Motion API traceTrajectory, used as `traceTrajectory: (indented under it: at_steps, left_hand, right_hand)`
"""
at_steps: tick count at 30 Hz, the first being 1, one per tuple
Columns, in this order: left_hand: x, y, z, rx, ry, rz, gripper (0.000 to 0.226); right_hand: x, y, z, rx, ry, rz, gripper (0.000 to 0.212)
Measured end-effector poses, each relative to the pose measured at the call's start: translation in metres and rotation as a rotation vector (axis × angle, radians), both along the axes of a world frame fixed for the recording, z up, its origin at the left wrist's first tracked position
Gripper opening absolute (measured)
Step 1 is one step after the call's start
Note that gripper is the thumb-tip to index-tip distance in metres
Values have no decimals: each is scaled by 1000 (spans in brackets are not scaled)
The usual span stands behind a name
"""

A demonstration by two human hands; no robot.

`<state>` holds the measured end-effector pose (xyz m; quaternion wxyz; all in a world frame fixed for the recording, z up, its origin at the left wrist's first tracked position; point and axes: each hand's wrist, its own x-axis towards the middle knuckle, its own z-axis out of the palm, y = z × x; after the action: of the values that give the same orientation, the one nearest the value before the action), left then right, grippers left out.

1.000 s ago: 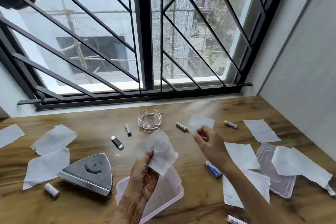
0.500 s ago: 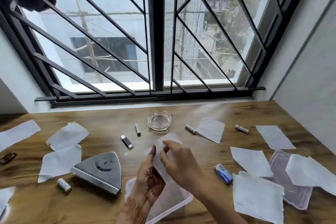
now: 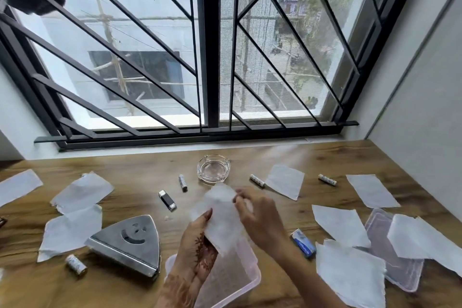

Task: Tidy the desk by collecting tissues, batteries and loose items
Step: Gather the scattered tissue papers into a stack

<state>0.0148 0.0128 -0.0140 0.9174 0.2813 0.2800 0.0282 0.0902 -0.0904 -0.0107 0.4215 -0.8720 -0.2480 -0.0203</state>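
Joining the left hand (image 3: 197, 240), which grips a tissue (image 3: 222, 217) above the clear tray (image 3: 240, 280) at lower centre, the right hand (image 3: 260, 217) has come in to pinch its top edge, suggesting folding before stowing, while batteries (image 3: 183, 182) and other tissues (image 3: 285, 181) lie across the bench (image 3: 140, 172).

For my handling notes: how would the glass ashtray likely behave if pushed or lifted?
The ashtray looks thick-walled, so it is probably stiff and heavy for its size. Sitting low and wide on the desk, it would likely slide rather than tip. Its smooth clear glass may be slippery and could chip if dropped.
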Motion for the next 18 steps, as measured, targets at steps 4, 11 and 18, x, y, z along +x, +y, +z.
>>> traceTrajectory:
  at_steps: [4,11,18]
  left_hand:
    - [8,6,-6,-136,-90,19,56]
    - [12,7,-9,-141,-40,-2,43]
    - [16,8,-14,-130,20,-5,43]
  right_hand:
    - [56,-32,-28,-65,-32,-255,15]
    - [112,-88,-78,-398,11,-292,13]
    - [111,-84,-86,-400,-129,-327,6]
